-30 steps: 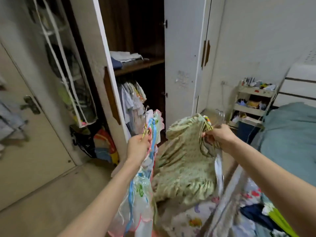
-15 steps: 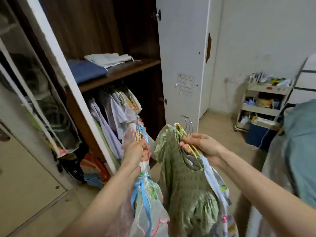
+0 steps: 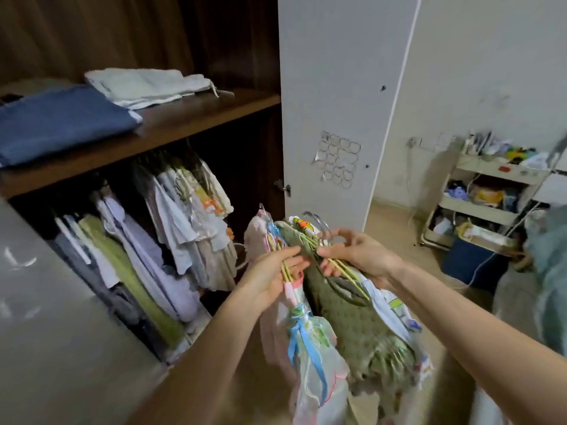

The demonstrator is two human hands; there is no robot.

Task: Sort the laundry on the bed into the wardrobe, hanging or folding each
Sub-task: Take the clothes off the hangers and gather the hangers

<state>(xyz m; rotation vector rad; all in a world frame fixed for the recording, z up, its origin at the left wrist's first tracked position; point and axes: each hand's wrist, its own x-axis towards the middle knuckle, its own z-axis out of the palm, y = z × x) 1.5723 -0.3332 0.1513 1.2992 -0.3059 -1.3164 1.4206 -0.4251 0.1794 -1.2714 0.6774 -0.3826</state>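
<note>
My left hand gripped one bunch of yellow hangers, my right hand another, its fingers curled round them. The green dress hung below my right fingers, long axis downward. The wardrobe's hanging clothes lay up-left, nearer my left hand.

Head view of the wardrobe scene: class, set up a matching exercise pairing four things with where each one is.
Things:
1. folded dark blue cloth
2. folded white cloth
3. green textured dress on a yellow hanger
4. pale sheer garment with blue ribbon

Places:
A. held up by the left hand
B. on the wooden shelf, left end
C. held up by the right hand
D. on the wooden shelf, further back, right of the blue one

Pairs: 1-B, 2-D, 3-C, 4-A
</note>
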